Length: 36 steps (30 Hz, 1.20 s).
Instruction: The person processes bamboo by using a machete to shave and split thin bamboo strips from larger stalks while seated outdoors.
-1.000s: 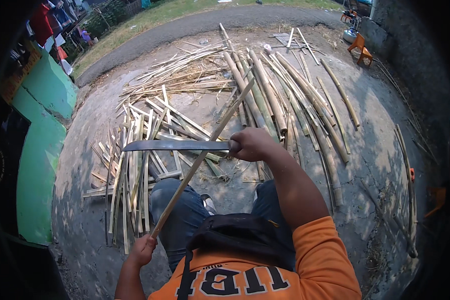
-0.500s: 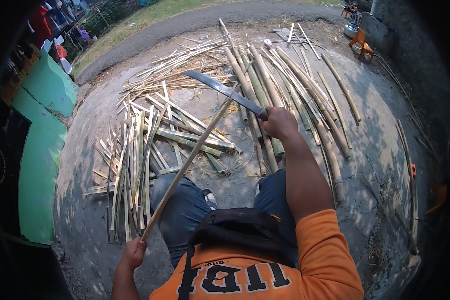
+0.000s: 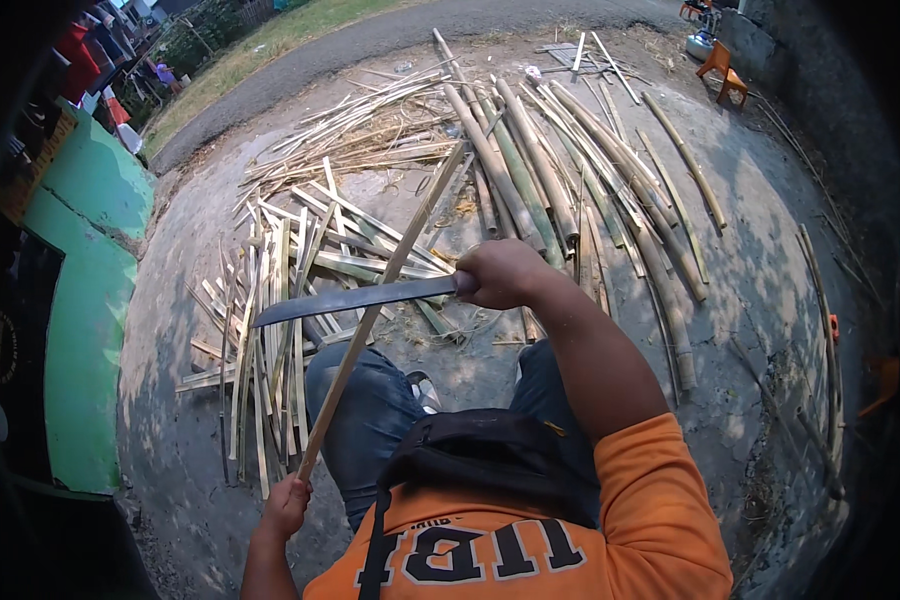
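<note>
My left hand [image 3: 286, 506] is closed around the near end of a long bamboo strip [image 3: 357, 355], which slants up and away to the right across my left knee. In my right hand [image 3: 503, 273] I grip the handle of a machete [image 3: 355, 301]. Its long blade points left and lies across the strip, around the middle of its length. Whether the edge bites into the strip I cannot tell. Beyond my left knee lies a heap of split bamboo strips [image 3: 270, 340], partly behind the blade and the held strip.
Long bamboo poles [image 3: 530, 150] lie ahead on the concrete ground [image 3: 750, 330]. A pile of thin strips [image 3: 350, 140] is at the far left. To the left stands a green wall [image 3: 90, 300]. An orange chair [image 3: 722, 74] is at the far right, near a dark wall.
The machete has come down and nearer along the bamboo strip, from its far end to about its middle. My left hand and the strip have shifted slightly to the right.
</note>
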Tool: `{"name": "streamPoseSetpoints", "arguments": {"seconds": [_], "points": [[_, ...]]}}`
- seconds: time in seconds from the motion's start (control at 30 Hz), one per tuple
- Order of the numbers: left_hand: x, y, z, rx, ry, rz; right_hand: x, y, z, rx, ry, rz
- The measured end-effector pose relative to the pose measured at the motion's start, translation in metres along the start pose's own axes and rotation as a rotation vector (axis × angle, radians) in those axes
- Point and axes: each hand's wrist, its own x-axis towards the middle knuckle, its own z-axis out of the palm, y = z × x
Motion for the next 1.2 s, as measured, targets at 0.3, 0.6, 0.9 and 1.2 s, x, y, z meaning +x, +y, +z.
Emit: {"name": "streamPoseSetpoints", "arguments": {"seconds": [0.3,0.6,0.9,1.2], "points": [[-0.002,-0.03,-0.029,0.287,0.087,0.148,0.008,0.099,-0.001,0.311,0.396,0.706],[0.001,-0.01,-0.013,0.212,0.087,0.117,0.004,0.093,0.017,0.549,0.479,0.508],[0.01,0.029,-0.004,-0.281,-0.159,-0.23,0.005,-0.01,0.008,0.065,0.302,-0.104],[0.023,0.046,0.016,-0.4,-0.245,-0.284,0.007,0.007,0.0,-0.038,0.13,0.127]]}}
